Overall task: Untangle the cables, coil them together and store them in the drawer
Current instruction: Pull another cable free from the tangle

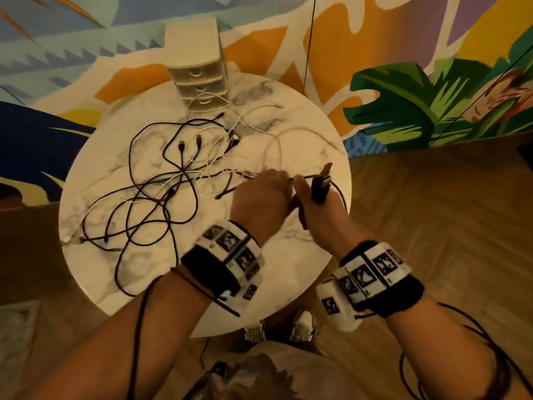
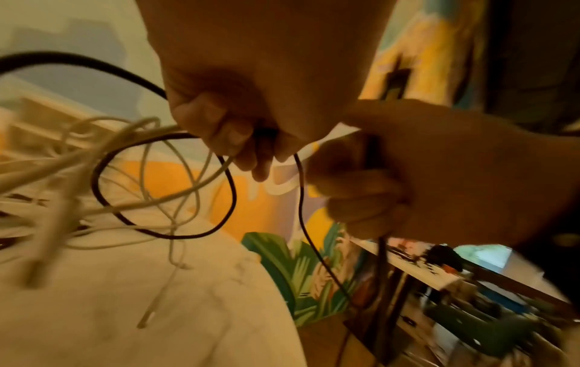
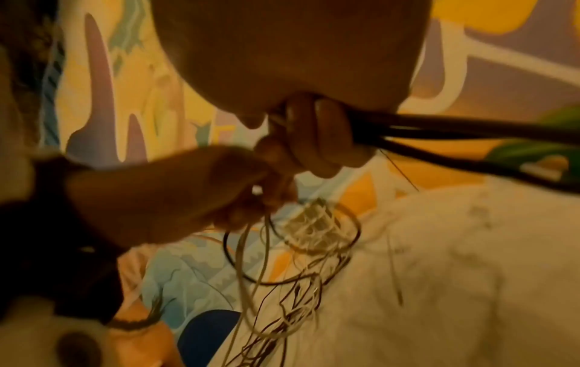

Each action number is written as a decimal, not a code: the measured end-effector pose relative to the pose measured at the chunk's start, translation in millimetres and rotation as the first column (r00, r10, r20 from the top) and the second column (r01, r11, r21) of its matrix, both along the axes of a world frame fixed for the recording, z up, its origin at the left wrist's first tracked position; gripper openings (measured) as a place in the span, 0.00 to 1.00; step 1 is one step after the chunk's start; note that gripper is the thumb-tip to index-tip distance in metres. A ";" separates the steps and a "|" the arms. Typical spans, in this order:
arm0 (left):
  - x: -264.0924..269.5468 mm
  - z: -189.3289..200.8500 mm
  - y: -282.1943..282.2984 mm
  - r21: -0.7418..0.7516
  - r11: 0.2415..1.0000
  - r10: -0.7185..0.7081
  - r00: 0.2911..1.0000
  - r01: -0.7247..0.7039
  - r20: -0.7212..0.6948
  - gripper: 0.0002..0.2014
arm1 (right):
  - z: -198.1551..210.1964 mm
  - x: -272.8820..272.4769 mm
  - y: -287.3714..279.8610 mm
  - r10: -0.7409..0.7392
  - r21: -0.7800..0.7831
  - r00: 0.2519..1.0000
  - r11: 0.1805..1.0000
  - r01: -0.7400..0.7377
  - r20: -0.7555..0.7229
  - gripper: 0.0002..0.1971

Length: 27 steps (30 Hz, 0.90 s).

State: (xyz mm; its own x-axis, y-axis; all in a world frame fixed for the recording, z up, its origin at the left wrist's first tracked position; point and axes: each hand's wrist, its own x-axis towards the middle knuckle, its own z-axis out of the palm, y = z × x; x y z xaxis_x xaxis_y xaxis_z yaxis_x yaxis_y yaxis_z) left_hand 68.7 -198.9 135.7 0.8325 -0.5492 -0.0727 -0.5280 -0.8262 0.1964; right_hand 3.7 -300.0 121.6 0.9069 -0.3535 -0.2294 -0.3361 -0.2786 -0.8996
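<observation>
Step in hand: untangling plus first coil. Right hand (image 1: pixel 314 206) is clenched around a few gathered turns of black cable (image 3: pixel 470 129), held just inside the near-right rim of the round marble table (image 1: pixel 202 284). Left hand (image 1: pixel 259 197), touching the right, pinches the black cable and a white strand (image 2: pixel 194 183) that feed back into the tangle (image 1: pixel 161 180) at table centre. Drawer unit (image 1: pixel 199 82) sits at the far rim, all drawers closed as far as I can tell.

Next move likely calls for freeing black from white before another wrap; pulling may tighten knots. One loop overhangs the right rim and some ends reach the left rim. Open room: bare marble along the near rim.
</observation>
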 end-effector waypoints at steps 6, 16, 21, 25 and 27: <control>-28.2 -23.6 -1.4 -0.090 0.986 -0.145 0.989 0.142 -0.021 0.13 | -26.2 9.3 -14.1 -0.123 0.160 0.979 0.976 0.149 -0.161 0.30; 53.8 -33.9 69.5 -0.237 0.970 0.064 0.997 -0.050 0.051 0.09 | -12.8 6.4 -49.7 -0.335 0.212 0.940 0.916 0.339 -0.058 0.28; 64.3 -90.2 117.4 0.329 0.937 0.236 0.907 -0.117 -0.349 0.14 | -3.6 6.0 -52.1 -0.345 0.307 0.938 0.896 0.320 0.028 0.27; 64.6 -68.9 113.8 0.377 0.922 0.220 0.921 -0.089 -0.321 0.18 | 1.4 6.6 -49.8 -0.312 0.333 0.950 0.899 0.286 0.028 0.27; 56.3 -42.3 91.3 0.127 0.988 0.116 0.969 -0.090 -0.217 0.16 | 2.9 9.3 -46.5 -0.320 0.360 0.947 0.887 0.289 0.028 0.27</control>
